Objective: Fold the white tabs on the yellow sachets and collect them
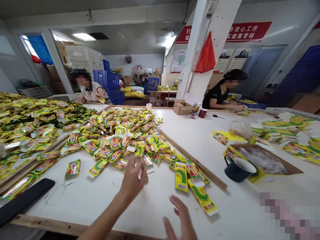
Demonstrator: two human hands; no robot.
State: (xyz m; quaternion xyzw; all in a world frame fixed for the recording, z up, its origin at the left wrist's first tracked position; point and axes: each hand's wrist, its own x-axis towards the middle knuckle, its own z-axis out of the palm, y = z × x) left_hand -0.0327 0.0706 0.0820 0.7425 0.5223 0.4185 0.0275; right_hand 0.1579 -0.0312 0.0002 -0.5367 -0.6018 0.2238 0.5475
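My left hand (133,175) is above the white table at the front edge of a heap of small yellow-and-green printed boxes (117,140). Its fingers are curled together, and a pale, blurred thing seems to show behind them, too unclear to name. Lower and to the right, my right hand (183,216) has its fingers apart with nothing between them. Ahead of it lie a yellow box (181,177) with a barcode end and another yellow box (203,198) with a white flap. A single small box (72,168) lies apart on the left.
Wooden strips (197,163) border the heap. A dark mug (239,169) stands beside an open carton (270,161) holding clear plastic. A black flat object (25,198) lies front left. Two people (93,91) sit across the table, one left and one right.
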